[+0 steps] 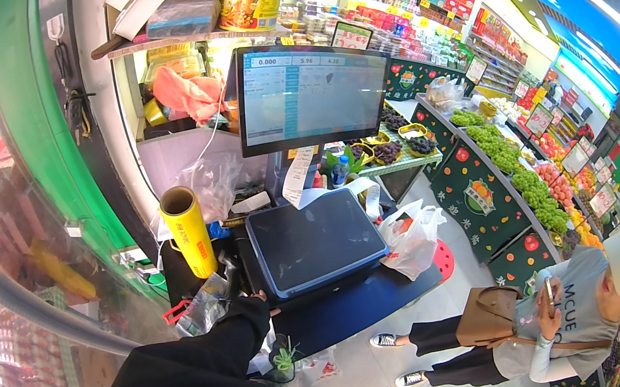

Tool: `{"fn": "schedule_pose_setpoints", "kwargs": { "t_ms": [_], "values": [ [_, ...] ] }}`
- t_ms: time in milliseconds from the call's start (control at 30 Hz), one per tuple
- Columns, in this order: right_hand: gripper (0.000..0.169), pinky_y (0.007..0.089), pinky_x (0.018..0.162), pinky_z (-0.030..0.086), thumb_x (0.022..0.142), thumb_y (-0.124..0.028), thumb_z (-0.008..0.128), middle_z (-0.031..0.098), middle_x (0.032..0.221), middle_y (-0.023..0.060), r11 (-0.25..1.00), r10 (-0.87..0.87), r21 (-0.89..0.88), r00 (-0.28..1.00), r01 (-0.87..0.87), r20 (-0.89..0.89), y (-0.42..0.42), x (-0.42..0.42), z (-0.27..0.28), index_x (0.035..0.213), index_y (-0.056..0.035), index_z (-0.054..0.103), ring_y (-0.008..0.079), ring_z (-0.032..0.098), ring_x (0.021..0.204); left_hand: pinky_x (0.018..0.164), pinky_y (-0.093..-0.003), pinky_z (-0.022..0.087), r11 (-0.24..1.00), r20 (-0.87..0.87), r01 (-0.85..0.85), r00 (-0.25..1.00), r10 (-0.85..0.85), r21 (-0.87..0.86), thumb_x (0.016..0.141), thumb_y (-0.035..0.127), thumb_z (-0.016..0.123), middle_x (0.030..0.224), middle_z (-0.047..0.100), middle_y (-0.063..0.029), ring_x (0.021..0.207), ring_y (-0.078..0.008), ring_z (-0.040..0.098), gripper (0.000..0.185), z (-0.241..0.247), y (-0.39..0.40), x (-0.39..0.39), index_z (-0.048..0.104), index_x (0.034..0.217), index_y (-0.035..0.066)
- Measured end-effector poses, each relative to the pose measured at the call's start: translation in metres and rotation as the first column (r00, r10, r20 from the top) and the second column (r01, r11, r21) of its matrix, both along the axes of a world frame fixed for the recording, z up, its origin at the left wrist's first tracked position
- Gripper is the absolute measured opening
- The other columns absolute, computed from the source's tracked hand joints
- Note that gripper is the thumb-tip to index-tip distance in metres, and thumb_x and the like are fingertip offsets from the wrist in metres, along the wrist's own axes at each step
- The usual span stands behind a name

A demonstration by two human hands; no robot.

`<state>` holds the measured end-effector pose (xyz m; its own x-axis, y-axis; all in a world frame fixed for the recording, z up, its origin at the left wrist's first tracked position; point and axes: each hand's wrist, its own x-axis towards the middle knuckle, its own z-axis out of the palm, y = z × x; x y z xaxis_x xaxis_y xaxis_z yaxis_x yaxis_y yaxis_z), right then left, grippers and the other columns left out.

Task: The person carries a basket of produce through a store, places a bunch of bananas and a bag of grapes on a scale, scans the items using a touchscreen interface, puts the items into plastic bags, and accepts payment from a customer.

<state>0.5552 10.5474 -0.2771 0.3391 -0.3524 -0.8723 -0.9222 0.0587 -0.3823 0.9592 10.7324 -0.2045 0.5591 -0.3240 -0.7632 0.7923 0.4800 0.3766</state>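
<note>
My left hand (267, 303) reaches out of a black sleeve to the near edge of a scale with a flat dark platter (317, 241). Only some fingertips show there; the sleeve hides most of the hand and whatever may be in it. My right hand is out of view. Behind the platter stands a lit touchscreen monitor (313, 102), with a printed paper strip (296, 176) hanging below it. A tall yellow cylinder (190, 232) rises to the left of the scale. Crumpled clear plastic (204, 305) lies beside my forearm. A filled white plastic bag (410, 238) sits right of the platter.
Across the counter a customer (560, 315) holds a phone (549, 290). Behind are fruit stands with green grapes (496, 145). A small plant (286, 357) is near the counter's front edge. Shelves at left hold yellow tubs (249, 5) and a pink cloth (188, 94).
</note>
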Motion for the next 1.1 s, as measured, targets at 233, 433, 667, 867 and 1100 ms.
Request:
{"fn": "schedule_pose_setpoints", "kwargs": {
  "t_ms": [233,433,667,867,1100],
  "values": [
    [0.068,0.0285,0.063,0.044,0.061,-0.003,0.061,0.054,0.090,0.0138,1.000,-0.003,-0.001,1.000,0.003,-0.003,-0.001,0.001,0.000,0.123,-0.0105,0.035,0.0164,0.056,0.071,0.086,-0.0514,0.036,1.000,-0.004,0.010,1.000,-0.010,-0.011,0.088,0.036,0.026,0.129,0.025,-0.0037,0.116,-0.0254,0.027,0.042,-0.001,-0.001,0.000,0.027,0.124,0.014],
    [0.067,0.0286,0.063,0.044,0.062,-0.003,0.061,0.055,0.090,0.0137,1.000,-0.006,0.001,1.000,0.006,-0.005,0.000,0.000,-0.002,0.123,-0.0107,0.036,0.0165,0.056,0.071,0.086,-0.0505,0.037,1.000,-0.004,0.018,1.000,-0.018,-0.016,0.088,0.037,0.027,0.127,0.027,-0.0041,0.115,-0.0258,0.029,0.042,-0.002,0.001,-0.002,0.029,0.122,0.013],
    [0.066,0.0286,0.062,0.044,0.062,-0.003,0.061,0.055,0.090,0.0135,1.000,-0.009,0.005,1.000,0.009,-0.012,0.001,-0.002,-0.004,0.123,-0.0110,0.036,0.0166,0.056,0.071,0.085,-0.0495,0.038,0.999,-0.007,0.030,1.000,-0.030,-0.020,0.088,0.037,0.028,0.126,0.029,-0.0046,0.113,-0.0263,0.030,0.042,-0.003,0.001,-0.002,0.031,0.121,0.011],
    [0.066,0.0287,0.062,0.045,0.063,-0.003,0.060,0.055,0.090,0.0134,1.000,-0.006,0.001,1.000,0.006,-0.011,0.002,-0.005,-0.005,0.123,-0.0112,0.036,0.0168,0.057,0.071,0.084,-0.0486,0.040,0.999,0.005,0.030,1.000,-0.030,-0.027,0.087,0.038,0.030,0.125,0.031,-0.0050,0.112,-0.0268,0.031,0.043,-0.006,0.001,0.000,0.033,0.119,0.010],
    [0.065,0.0288,0.062,0.045,0.063,-0.004,0.060,0.056,0.090,0.0132,1.000,-0.011,0.003,1.000,0.011,-0.011,0.012,-0.022,-0.008,0.123,-0.0115,0.036,0.0169,0.057,0.071,0.083,-0.0475,0.041,0.998,0.023,0.052,0.998,-0.051,-0.028,0.087,0.039,0.031,0.123,0.033,-0.0055,0.111,-0.0273,0.032,0.044,-0.009,0.003,0.001,0.034,0.118,0.008]
  ]
}}
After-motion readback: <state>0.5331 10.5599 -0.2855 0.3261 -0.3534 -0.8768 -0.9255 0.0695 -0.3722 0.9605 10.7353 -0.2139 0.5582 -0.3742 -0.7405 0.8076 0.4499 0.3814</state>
